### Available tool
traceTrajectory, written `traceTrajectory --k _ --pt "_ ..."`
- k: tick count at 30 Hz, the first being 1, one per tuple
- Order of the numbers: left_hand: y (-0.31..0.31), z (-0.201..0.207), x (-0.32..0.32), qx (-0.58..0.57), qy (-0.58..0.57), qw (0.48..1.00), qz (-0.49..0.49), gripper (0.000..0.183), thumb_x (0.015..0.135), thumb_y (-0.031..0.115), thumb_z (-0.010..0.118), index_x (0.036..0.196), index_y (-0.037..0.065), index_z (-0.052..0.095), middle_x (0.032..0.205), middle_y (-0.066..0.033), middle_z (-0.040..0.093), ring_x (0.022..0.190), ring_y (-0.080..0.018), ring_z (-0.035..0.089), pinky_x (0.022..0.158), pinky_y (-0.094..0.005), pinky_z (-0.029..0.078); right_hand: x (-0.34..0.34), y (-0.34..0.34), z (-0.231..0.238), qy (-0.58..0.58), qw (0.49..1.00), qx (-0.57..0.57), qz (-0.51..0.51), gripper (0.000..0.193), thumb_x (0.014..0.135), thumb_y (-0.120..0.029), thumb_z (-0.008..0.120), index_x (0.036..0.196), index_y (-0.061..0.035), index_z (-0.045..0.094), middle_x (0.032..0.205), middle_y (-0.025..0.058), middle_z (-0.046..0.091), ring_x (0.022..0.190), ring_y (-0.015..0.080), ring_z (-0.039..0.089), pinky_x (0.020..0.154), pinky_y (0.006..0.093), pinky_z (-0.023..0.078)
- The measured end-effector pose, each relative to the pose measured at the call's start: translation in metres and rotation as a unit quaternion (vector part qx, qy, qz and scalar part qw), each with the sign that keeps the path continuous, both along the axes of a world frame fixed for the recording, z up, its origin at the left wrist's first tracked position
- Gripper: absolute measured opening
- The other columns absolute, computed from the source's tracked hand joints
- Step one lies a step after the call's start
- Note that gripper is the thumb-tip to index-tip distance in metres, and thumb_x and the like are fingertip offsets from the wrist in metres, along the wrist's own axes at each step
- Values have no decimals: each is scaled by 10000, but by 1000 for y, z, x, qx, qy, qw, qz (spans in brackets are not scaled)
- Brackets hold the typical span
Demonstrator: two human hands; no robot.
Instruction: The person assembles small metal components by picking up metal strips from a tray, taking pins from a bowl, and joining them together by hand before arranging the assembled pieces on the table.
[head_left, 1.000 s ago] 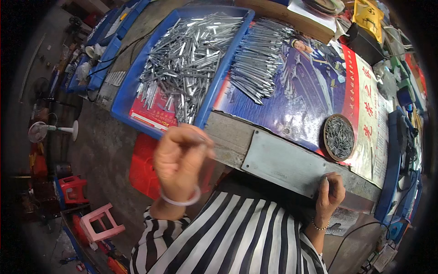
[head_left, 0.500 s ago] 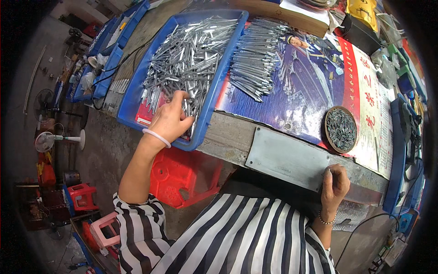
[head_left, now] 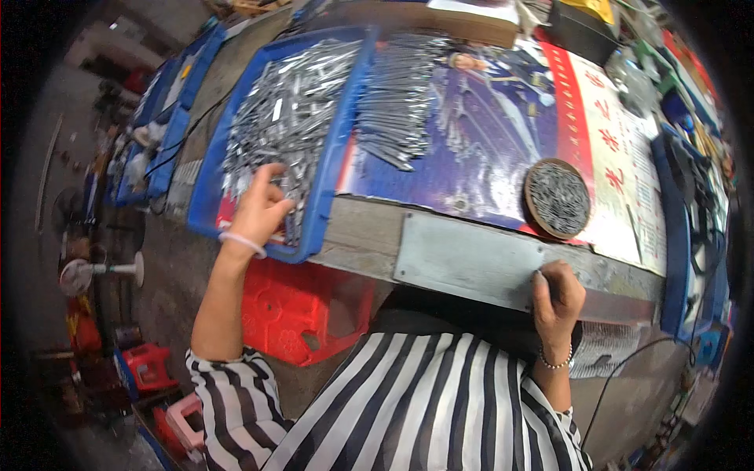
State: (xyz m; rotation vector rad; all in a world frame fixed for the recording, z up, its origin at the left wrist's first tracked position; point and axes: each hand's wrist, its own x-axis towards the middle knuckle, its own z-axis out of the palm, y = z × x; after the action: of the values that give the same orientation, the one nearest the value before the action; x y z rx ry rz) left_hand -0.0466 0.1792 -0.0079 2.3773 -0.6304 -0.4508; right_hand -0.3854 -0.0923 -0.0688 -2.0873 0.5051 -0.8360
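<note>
My left hand reaches into a blue tray heaped with several small silvery metal parts; its fingers curl down among the parts near the tray's front edge, and whether they grip any is hidden. My right hand rests on the front edge of a grey metal plate fixed to the bench, fingers curled with something thin between them that I cannot make out. A row of long metal pieces lies on the blue printed sheet beside the tray.
A round dark dish of tiny metal bits sits on the sheet near my right hand. A red plastic stool stands under the bench. More blue trays lie at the left, and tools and boxes crowd the right.
My left hand went from raised near my chest out to the blue tray and now sits among the metal parts. My right hand stays at the metal plate's edge.
</note>
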Motion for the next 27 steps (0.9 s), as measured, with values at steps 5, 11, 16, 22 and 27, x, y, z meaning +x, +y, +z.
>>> traceTrajectory --k 5,11,16,22,27 --pt "9 13 -31 -237 -128 960 75 219 872 -3 609 1090 -18 611 892 -27 630 734 -88 576 651 -229 469 2 -19 24 43 998 5 -35 87 806 -24 652 826 21 582 699 110 561 599 188 545 578 280 437" --pt "-4 15 -130 -296 -128 947 3 157 891 -20 592 1046 -14 616 900 -39 607 735 -74 547 637 -205 461 28 -78 52 142 986 -80 -27 211 813 -42 645 1004 8 571 918 168 622 781 321 624 693 365 488" --pt "-68 -7 -155 -342 -143 909 -190 244 731 -49 725 962 -15 655 820 -123 628 695 -221 591 599 -291 461 53 -106 46 259 946 -195 22 234 786 -102 669 979 -15 569 949 169 613 890 362 603 760 433 481" --pt "-107 -27 -162 -335 -169 888 -266 217 762 -40 693 971 2 653 829 -137 625 713 -248 592 626 -305 471 70 -107 37 347 892 -290 16 191 760 -80 651 910 -17 550 845 184 610 848 377 595 752 445 468" --pt "-110 -43 -165 -330 -123 899 -259 202 787 -34 678 985 -9 648 861 -145 643 762 -255 630 644 -298 496 70 -113 30 336 903 -267 14 159 762 -69 630 892 -12 557 816 193 608 824 382 594 737 452 463"
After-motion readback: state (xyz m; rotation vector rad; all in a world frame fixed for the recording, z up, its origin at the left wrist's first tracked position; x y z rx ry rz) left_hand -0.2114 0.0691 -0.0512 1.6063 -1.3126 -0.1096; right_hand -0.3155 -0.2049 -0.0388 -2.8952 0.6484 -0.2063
